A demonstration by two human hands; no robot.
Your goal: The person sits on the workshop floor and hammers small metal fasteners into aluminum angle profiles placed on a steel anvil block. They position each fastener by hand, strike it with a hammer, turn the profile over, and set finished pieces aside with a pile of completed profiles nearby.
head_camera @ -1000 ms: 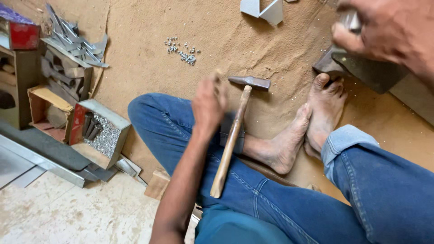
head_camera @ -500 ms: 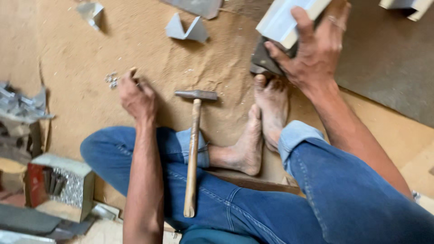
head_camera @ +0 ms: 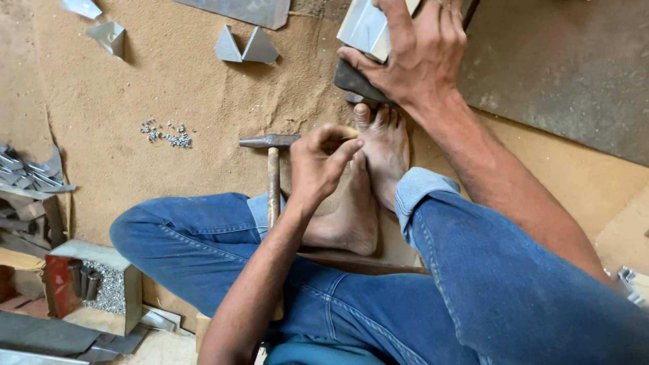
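My right hand (head_camera: 416,57) is spread wide and presses down on a shiny folded metal piece (head_camera: 365,27). My fingers wrap over its edge and hold it on a dark block (head_camera: 355,81), just past my bare feet (head_camera: 378,169). The metal piece sits right under my palm, near the top of the view.

My left hand (head_camera: 321,165) is closer to me, over my feet. Its fingertips are pinched together on something tiny, too small to tell what. The hammer (head_camera: 272,176) lies just beside this hand, across my blue jeans (head_camera: 203,243), and nobody holds it. A little pile of small metal bits (head_camera: 165,133) lies further left on the brown floor (head_camera: 169,81).
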